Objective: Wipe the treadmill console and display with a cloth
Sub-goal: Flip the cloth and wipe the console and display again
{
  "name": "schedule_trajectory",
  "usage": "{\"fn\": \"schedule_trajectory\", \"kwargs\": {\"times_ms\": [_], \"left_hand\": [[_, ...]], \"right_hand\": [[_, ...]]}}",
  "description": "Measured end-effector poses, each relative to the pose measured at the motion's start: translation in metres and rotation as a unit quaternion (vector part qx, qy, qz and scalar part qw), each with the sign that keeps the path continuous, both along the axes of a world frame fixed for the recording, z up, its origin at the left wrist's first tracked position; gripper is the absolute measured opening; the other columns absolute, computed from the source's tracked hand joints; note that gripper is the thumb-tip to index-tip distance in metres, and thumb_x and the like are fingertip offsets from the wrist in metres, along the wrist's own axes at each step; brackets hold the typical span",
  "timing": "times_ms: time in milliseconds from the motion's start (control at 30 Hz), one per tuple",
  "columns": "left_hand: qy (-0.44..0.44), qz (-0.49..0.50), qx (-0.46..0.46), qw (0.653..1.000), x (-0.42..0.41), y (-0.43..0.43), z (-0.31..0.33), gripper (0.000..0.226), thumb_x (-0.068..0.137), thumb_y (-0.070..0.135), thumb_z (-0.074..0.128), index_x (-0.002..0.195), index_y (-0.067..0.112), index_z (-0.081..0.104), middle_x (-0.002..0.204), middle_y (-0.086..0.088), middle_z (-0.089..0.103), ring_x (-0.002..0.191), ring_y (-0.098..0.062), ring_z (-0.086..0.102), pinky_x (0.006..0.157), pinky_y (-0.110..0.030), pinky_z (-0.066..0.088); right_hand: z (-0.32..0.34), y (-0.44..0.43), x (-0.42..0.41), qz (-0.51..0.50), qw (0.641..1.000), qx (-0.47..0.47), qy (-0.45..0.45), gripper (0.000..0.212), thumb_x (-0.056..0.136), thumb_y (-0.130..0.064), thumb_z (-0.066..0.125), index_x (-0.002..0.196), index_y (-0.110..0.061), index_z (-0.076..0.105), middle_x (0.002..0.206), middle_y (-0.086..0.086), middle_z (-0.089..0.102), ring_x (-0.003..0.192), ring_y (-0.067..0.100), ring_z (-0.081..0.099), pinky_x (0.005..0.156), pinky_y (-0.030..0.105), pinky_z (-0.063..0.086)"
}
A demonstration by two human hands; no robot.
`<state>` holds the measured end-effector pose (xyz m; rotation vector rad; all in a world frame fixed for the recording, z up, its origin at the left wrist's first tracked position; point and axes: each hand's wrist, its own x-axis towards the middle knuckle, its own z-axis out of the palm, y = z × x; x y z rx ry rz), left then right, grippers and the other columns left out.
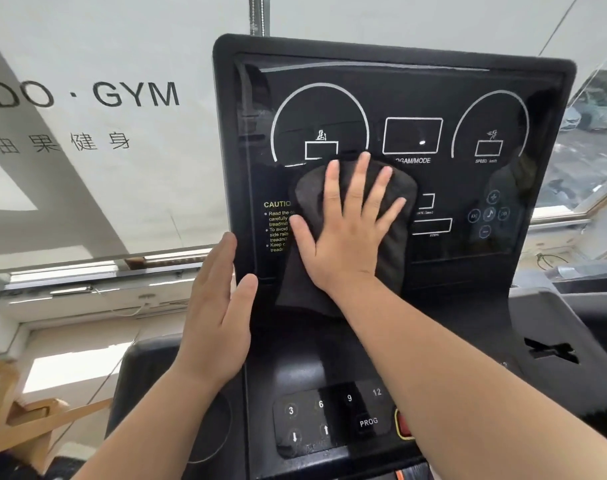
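black glossy treadmill display panel, upright, white dial outlines and "speed" legend. dark grey cloth: flat against lower centre of display, partly covering yellow caution text, lower part hanging toward panel's bottom edge. right hand: fingers spread, palm pressed flat on cloth. left hand: open, fingers together, at panel's left edge, gripping nothing. console keypad below: keys 3, 6, 9, 12, prog, arrows. white gym banner behind.
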<state>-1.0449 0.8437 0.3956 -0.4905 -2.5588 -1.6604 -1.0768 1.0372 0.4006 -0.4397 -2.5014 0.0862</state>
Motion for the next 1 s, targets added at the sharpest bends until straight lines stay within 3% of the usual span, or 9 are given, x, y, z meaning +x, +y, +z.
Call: {"fn": "schedule_trajectory", "kwargs": {"times_ms": [67, 200, 367, 500, 633, 700, 867, 1000], "left_hand": [[0.026, 0.015, -0.020, 0.999, -0.001, 0.000, -0.004, 0.065, 0.095, 0.044, 0.034, 0.157, 0.025, 0.030, 0.163, 0.012, 0.029, 0.150, -0.002, 0.022, 0.125, -0.038, 0.020], [0.160, 0.047, -0.133, 0.977, 0.005, 0.008, -0.014, 0.068, 0.093, 0.040, 0.041, 0.152, 0.005, 0.038, 0.159, -0.013, 0.035, 0.148, -0.027, 0.029, 0.123, -0.038, 0.018], [0.223, 0.052, -0.226, 0.947, 0.012, 0.027, -0.025, 0.071, 0.086, 0.040, 0.053, 0.145, 0.002, 0.045, 0.155, -0.022, 0.034, 0.139, -0.042, 0.034, 0.121, -0.040, 0.016], [0.216, 0.047, -0.257, 0.941, 0.015, 0.029, -0.032, 0.073, 0.085, 0.041, 0.055, 0.147, 0.003, 0.043, 0.161, -0.020, 0.026, 0.146, -0.043, 0.026, 0.124, -0.042, 0.011], [0.204, 0.044, -0.270, 0.940, 0.016, 0.028, -0.033, 0.075, 0.085, 0.041, 0.054, 0.149, 0.005, 0.041, 0.163, -0.018, 0.023, 0.149, -0.041, 0.022, 0.123, -0.050, 0.019], [0.195, 0.048, -0.276, 0.940, 0.018, 0.030, -0.033, 0.076, 0.084, 0.042, 0.055, 0.149, 0.006, 0.041, 0.163, -0.016, 0.022, 0.150, -0.040, 0.021, 0.122, -0.054, 0.021], [0.161, 0.090, -0.291, 0.939, 0.030, 0.043, -0.034, 0.080, 0.083, 0.054, 0.050, 0.151, 0.014, 0.037, 0.165, -0.011, 0.019, 0.153, -0.036, 0.012, 0.120, -0.063, 0.008], [0.223, 0.039, -0.303, 0.926, 0.042, 0.072, -0.042, 0.078, 0.080, 0.051, 0.055, 0.146, 0.010, 0.048, 0.160, -0.013, 0.032, 0.150, -0.037, 0.025, 0.119, -0.063, 0.018]], "right_hand": [[-0.005, -0.030, -0.001, 0.059, 0.996, 0.056, -0.019, 0.087, 0.096, -0.074, 0.033, 0.165, -0.027, 0.008, 0.173, 0.014, -0.003, 0.156, 0.048, -0.007, 0.118, 0.076, -0.003], [-0.020, -0.034, 0.010, 0.135, 0.982, 0.119, -0.057, 0.083, 0.097, -0.073, 0.035, 0.163, -0.036, 0.001, 0.172, 0.004, -0.012, 0.156, 0.040, -0.015, 0.120, 0.071, -0.009], [-0.035, 0.049, 0.039, 0.172, 0.968, 0.182, -0.033, 0.081, 0.092, -0.072, 0.050, 0.161, -0.038, 0.024, 0.171, 0.002, 0.007, 0.158, 0.041, 0.009, 0.123, 0.068, 0.003], [-0.029, 0.128, 0.055, 0.007, 0.995, 0.089, -0.040, 0.095, 0.086, -0.080, 0.044, 0.163, -0.030, 0.019, 0.173, 0.015, 0.005, 0.156, 0.048, 0.005, 0.118, 0.077, 0.007], [-0.015, 0.120, 0.047, -0.110, 0.992, -0.063, -0.027, 0.107, 0.083, -0.085, 0.037, 0.165, -0.022, 0.007, 0.171, 0.022, -0.003, 0.155, 0.052, -0.003, 0.113, 0.082, 0.009], [-0.013, 0.091, 0.037, -0.104, 0.991, -0.080, -0.016, 0.111, 0.083, -0.088, 0.034, 0.165, -0.018, 0.006, 0.170, 0.026, -0.002, 0.154, 0.055, -0.002, 0.113, 0.082, 0.009], [-0.028, 0.030, 0.034, 0.005, 0.999, 0.004, -0.046, 0.115, 0.080, -0.092, 0.035, 0.165, -0.023, 0.001, 0.170, 0.023, -0.009, 0.153, 0.054, -0.010, 0.116, 0.077, -0.006], [-0.043, 0.046, 0.047, 0.113, 0.989, 0.086, -0.047, 0.093, 0.087, -0.082, 0.044, 0.163, -0.034, 0.019, 0.173, 0.013, 0.002, 0.156, 0.047, -0.005, 0.117, 0.076, -0.004]]}}
